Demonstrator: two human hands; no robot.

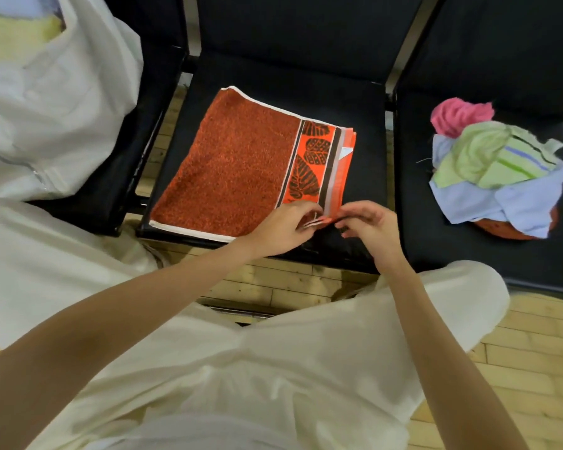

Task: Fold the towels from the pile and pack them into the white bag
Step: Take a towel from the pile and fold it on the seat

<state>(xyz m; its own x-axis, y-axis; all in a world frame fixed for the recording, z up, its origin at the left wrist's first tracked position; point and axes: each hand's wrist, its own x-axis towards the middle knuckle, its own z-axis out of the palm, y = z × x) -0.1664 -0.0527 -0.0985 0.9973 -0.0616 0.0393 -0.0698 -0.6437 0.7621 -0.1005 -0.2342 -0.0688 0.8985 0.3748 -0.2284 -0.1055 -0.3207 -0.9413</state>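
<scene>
An orange towel (234,164) with a black leaf border lies folded flat on the middle black chair seat (355,102). My left hand (283,227) pinches the towel's near right corner. My right hand (371,228) pinches the same corner edge from the right. The pile of towels (491,170), pink, green, pale blue and orange, sits on the right chair. The white bag (56,102) stands on the left chair, open at the top, with a pale yellow towel (13,37) inside.
Three black chairs stand side by side on a wooden floor (273,284). My legs in cream trousers (241,368) fill the lower part of the view, close to the middle seat's front edge.
</scene>
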